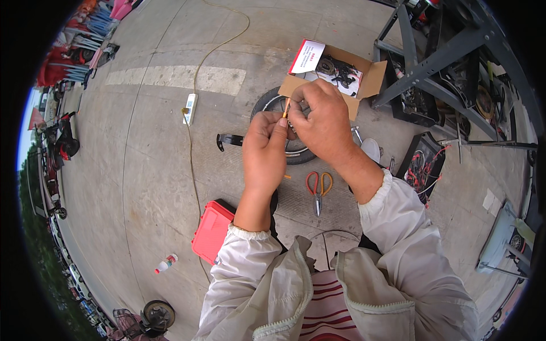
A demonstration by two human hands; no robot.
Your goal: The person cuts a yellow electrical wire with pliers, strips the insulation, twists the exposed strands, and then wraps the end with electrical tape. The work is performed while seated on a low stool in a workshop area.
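Both hands are raised close together above a wheel with a black tyre [261,104] that lies on the ground. Between the fingertips of my left hand [266,145] and my right hand [321,116] is a thin orange wire [285,109]. My left thumb and forefinger pinch its lower part. The right fingers close on its upper end, partly hidden behind the knuckles. Below the hands lie scissors [318,193] with one red and one orange handle, blades pointing toward me. A small orange scrap [288,177] rests beside my left wrist.
An open cardboard box [372,79] with black parts stands beyond my hands. A metal rack [409,51] and a black tray of wires [422,165] are on the right. To the left are a red case [212,230], a white power strip [190,109], its cord [194,176] and a bottle [167,263].
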